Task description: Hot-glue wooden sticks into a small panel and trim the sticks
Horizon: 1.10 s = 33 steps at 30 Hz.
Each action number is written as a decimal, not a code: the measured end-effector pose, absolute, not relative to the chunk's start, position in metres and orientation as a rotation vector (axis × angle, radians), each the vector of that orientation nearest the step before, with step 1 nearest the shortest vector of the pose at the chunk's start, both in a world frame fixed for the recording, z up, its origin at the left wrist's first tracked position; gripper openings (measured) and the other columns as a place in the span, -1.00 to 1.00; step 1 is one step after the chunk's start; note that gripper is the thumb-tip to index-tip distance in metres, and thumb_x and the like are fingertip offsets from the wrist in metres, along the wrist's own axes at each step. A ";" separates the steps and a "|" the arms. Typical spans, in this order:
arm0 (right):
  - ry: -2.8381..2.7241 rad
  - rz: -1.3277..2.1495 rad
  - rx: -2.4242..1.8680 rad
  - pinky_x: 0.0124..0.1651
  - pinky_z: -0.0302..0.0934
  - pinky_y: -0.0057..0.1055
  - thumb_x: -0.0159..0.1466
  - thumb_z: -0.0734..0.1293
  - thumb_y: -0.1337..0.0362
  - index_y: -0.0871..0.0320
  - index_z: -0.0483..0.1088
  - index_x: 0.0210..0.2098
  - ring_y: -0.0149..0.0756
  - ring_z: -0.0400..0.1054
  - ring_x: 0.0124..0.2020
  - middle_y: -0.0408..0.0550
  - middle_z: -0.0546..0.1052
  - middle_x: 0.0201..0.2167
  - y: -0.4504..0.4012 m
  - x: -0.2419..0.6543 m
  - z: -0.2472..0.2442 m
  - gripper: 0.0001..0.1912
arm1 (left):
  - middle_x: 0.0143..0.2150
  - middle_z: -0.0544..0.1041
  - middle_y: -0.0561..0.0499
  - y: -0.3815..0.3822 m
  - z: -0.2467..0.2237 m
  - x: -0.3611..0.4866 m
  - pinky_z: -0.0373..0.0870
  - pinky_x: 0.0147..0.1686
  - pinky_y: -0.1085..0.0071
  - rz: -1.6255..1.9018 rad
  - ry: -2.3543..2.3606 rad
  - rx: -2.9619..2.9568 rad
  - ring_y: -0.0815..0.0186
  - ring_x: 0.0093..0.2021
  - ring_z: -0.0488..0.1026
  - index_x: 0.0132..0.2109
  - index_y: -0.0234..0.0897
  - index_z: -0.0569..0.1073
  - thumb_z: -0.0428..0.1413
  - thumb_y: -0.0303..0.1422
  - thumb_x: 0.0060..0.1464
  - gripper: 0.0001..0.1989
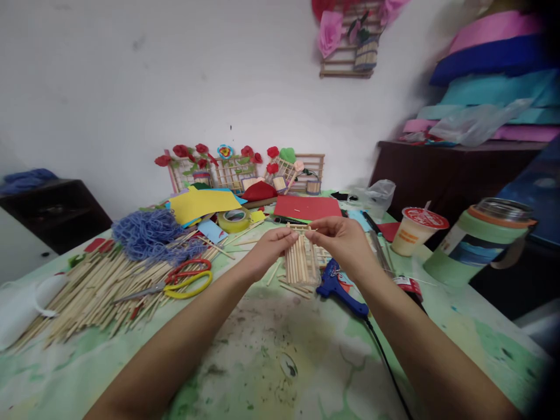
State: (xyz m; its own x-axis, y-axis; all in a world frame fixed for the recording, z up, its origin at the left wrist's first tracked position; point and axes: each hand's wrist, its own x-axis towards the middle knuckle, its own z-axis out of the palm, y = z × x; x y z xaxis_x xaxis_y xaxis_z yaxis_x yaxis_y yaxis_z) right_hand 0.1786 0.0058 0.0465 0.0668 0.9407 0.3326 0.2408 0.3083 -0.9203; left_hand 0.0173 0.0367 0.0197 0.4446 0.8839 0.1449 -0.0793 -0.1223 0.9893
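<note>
The stained green-and-white tablecloth point(245, 350) is crowded along its sides and back, apparently to leave the near middle free for the two forearms. On the left, the long heap of thin wooden sticks point(96, 291) sits within easy reach, with the tangle of blue yarn point(146, 233) resting on its far end. The green bottle point(481, 245) and the lidded cup point(417, 230) stand off to the right, probably to be out of the elbows' way. Both hands meet over the middle: the left hand point(273, 248) has thumb and forefinger closed on the far end of the small stick panel point(297, 262), seemingly to steady it. The right hand point(343, 236) is just beside it, its thumb and forefinger drawn narrowly together. The blue glue gun point(339, 291) lies by the right forearm, handy for that side, while the red-and-yellow scissors point(168, 287) lie on the sticks.

The dark cabinet point(420, 169) at the right runs partly behind the bottle. The glue gun's cord leaves at the bottom edge, and its nozzle is hard to make out. The fingers cover part of the panel's far end, and I can't tell whether the right fingertips pinch anything.
</note>
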 end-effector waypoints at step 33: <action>-1.600 0.554 -1.289 -0.53 0.03 -0.43 0.07 0.35 0.18 0.28 0.51 -0.33 -0.41 0.21 -0.60 -0.08 0.47 -0.60 0.011 0.174 0.036 -0.72 | -0.44 0.37 0.06 0.037 0.017 0.018 0.19 -0.39 0.47 0.972 0.692 1.398 0.42 -0.43 0.28 -0.33 -0.34 0.46 0.17 -0.12 -0.04 -0.67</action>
